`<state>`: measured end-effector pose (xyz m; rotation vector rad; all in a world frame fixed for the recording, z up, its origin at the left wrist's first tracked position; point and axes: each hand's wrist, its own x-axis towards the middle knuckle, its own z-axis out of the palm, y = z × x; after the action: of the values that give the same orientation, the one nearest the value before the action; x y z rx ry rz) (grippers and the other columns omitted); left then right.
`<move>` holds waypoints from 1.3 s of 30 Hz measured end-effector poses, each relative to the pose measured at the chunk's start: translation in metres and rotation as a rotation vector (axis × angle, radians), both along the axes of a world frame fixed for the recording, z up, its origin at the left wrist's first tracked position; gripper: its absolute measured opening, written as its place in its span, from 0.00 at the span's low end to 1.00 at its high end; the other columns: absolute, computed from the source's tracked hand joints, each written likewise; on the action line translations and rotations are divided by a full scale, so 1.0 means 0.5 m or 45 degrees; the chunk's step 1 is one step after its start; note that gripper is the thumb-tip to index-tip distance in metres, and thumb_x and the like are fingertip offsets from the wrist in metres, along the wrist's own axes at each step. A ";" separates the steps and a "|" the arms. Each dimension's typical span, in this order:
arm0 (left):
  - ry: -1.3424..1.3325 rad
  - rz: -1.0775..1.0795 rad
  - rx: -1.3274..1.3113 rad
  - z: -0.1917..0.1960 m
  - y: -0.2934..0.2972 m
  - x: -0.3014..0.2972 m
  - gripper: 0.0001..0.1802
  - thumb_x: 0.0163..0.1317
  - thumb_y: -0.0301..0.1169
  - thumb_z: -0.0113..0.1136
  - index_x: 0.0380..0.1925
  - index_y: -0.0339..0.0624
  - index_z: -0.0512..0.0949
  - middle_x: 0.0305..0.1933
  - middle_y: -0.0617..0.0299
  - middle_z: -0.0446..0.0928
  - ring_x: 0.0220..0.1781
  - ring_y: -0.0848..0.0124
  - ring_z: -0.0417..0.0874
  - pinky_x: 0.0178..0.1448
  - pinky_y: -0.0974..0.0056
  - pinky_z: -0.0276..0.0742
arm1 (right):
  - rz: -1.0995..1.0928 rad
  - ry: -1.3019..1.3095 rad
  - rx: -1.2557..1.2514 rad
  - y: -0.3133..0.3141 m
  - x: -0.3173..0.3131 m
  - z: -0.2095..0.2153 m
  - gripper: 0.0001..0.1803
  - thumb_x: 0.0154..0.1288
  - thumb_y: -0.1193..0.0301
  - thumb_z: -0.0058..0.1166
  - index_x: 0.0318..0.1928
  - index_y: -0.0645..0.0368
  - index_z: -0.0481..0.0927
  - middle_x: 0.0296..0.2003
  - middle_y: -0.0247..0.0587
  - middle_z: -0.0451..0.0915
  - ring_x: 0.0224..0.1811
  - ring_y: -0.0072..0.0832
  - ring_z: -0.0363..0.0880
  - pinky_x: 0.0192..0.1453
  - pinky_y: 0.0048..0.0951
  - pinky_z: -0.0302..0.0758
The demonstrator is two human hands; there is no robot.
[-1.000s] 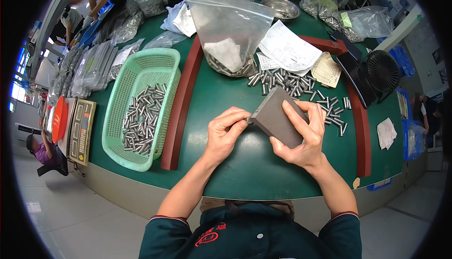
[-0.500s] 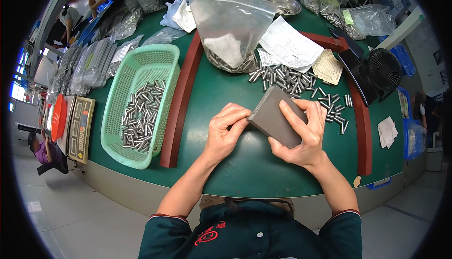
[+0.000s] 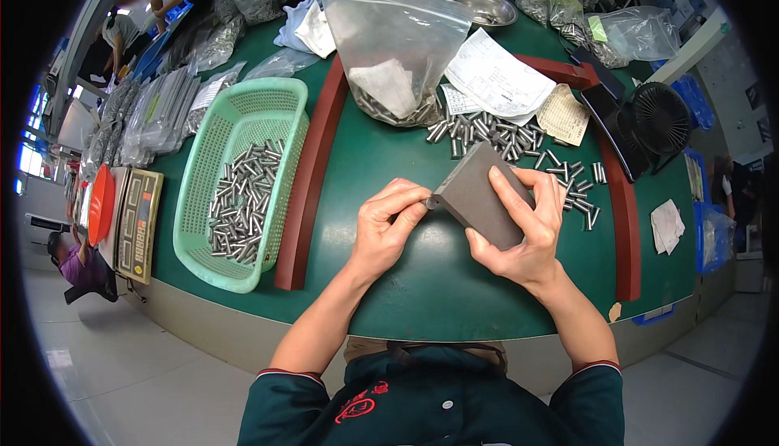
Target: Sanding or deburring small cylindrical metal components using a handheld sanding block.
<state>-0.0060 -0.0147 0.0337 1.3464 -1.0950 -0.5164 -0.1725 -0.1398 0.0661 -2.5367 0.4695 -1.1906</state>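
Observation:
My right hand (image 3: 531, 231) is wrapped around a flat, dark grey rectangular block (image 3: 483, 194), thumb on the near side and fingers over its top face. The block is tilted above the green table. With thumb and forefinger, my left hand (image 3: 388, 223) pinches a small metal pin (image 3: 432, 202), whose round end shows at the fingertips. That end is right at the block's left corner; whether they touch I cannot tell. Beyond the block lies a loose pile of short metal pins (image 3: 507, 137). Left of my hands, a light green plastic basket (image 3: 185, 202) holds many similar pins.
Dark red bars (image 3: 312, 194) frame the work area on the green table (image 3: 389, 300). A large clear bag (image 3: 389, 32) of pins and paper sheets (image 3: 499, 77) lie ahead. A small black fan (image 3: 661, 117) and a cloth (image 3: 668, 228) are at right, a scale (image 3: 139, 227) at left.
The block has shifted slightly right and down, away from my left fingertips. The pin's round end now shows between them and the block's corner.

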 end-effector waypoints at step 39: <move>0.166 -0.027 0.000 0.000 -0.001 0.005 0.08 0.65 0.23 0.55 0.40 0.30 0.80 0.36 0.61 0.77 0.39 0.73 0.76 0.44 0.71 0.71 | 0.448 0.001 0.097 0.002 -0.006 0.017 0.38 0.27 0.64 0.68 0.51 0.53 0.82 0.42 0.45 0.77 0.38 0.36 0.73 0.46 0.37 0.62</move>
<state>-0.0035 -0.0151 0.0334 1.2841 -1.0034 -0.6113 -0.1752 -0.1388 0.0744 -2.4234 0.0599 -1.0192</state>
